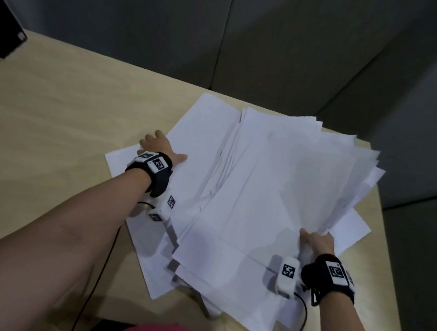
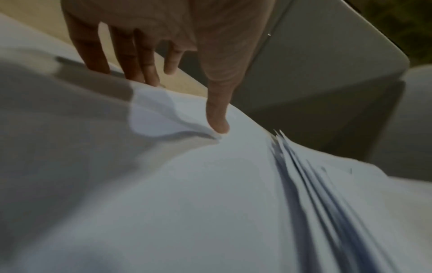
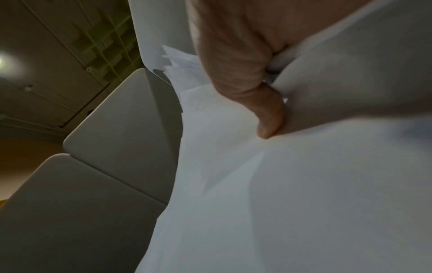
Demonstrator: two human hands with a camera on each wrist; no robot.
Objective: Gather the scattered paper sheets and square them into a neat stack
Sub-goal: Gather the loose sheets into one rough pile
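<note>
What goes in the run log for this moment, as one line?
left hand: flat on loose sheets | right hand: grips fanned bundle | stack: not squared | desk: sheets spread

The loose pile of white paper sheets (image 1: 262,195) covers much of the pale wooden counter (image 1: 44,123), and how many sheets lie in it cannot be counted. The right hand (image 1: 316,244) has its fingers hidden under the lifted sheets; only the thumb (image 3: 268,118) shows in the right wrist view. In the left wrist view the near paper is blurred and the left hand (image 2: 140,27) is cut off by the top edge. A black box-shaped object (image 1: 2,30) is cropped at the head view's left edge and cannot be identified.
</note>
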